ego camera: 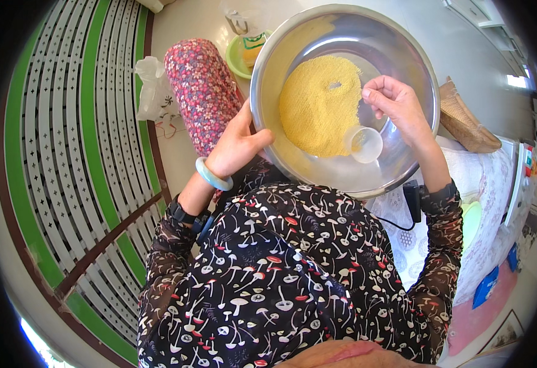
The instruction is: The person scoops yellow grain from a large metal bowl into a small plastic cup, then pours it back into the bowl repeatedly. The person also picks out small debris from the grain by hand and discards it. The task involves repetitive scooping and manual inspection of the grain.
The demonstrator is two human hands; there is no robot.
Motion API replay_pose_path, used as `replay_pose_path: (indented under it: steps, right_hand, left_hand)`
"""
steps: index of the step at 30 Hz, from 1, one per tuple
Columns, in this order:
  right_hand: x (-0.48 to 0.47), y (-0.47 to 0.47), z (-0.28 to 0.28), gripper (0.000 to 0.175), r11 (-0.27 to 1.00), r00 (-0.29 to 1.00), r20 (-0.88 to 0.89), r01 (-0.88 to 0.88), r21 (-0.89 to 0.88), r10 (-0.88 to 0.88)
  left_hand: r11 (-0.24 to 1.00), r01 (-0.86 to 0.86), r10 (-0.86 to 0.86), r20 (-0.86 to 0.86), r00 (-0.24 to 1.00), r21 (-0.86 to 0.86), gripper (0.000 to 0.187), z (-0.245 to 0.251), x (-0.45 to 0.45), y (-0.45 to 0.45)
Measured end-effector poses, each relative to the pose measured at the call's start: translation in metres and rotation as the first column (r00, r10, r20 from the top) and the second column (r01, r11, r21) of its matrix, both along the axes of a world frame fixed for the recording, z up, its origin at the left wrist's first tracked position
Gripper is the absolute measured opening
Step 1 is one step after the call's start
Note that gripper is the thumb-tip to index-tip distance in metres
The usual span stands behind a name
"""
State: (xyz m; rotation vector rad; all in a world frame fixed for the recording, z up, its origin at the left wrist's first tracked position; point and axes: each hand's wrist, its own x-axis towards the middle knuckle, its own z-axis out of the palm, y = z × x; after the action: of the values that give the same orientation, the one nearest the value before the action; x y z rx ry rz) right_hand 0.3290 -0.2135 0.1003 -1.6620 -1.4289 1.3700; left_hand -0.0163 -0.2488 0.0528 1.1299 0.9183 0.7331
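Observation:
A wide stainless-steel basin rests before me, over my lap. Yellow grain, like millet, is heaped inside, mostly left of the middle. A small bare spot in the heap shows the metal. My left hand grips the basin's left rim, thumb on top, a pale bangle at the wrist. Over the right side of the basin is my right hand, its thumb and forefinger pinched together at the edge of the grain. I see nothing between them. Below it, a translucent plastic cup stands against the grain, untouched.
Left lies a slatted surface with green bands. Floral fabric covers a rounded form beside the basin. Behind are a white plastic bag and a green bowl. A woven basket and patterned white cloth are at right.

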Motion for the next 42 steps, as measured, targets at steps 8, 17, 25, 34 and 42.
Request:
replay_pose_path:
  steps: [8,17,25,34,42]
  right_hand:
    - [-0.035,-0.009,-0.007,0.025,0.857,0.825,0.264,-0.515,-0.014,0.500]
    - [-0.033,0.017,0.007,0.031,0.890,0.847,0.473,-0.389,0.237,0.243]
    - [0.000,-0.009,0.018,0.028,0.915,0.857,0.498,-0.298,0.270,0.132]
    - [-0.010,-0.017,0.013,0.024,0.862,0.795,0.570,-0.425,0.277,0.209]
    - [-0.051,0.003,0.013,0.029,0.711,0.620,0.755,-0.628,0.315,0.213]
  left_hand:
    - [1.000,-0.005,0.005,-0.008,1.000,0.016,0.078,0.003,0.001,-0.001]
    - [1.000,-0.005,0.004,0.037,0.999,0.005,0.081,0.004,0.001,-0.002]
    - [0.998,0.032,-0.032,0.005,0.999,-0.051,0.083,-0.007,-0.003,0.002]
    - [0.999,-0.001,0.000,0.032,0.999,0.037,0.081,-0.021,0.003,0.001]
    - [0.996,-0.002,-0.005,0.071,0.997,0.091,0.084,-0.009,0.006,-0.005]
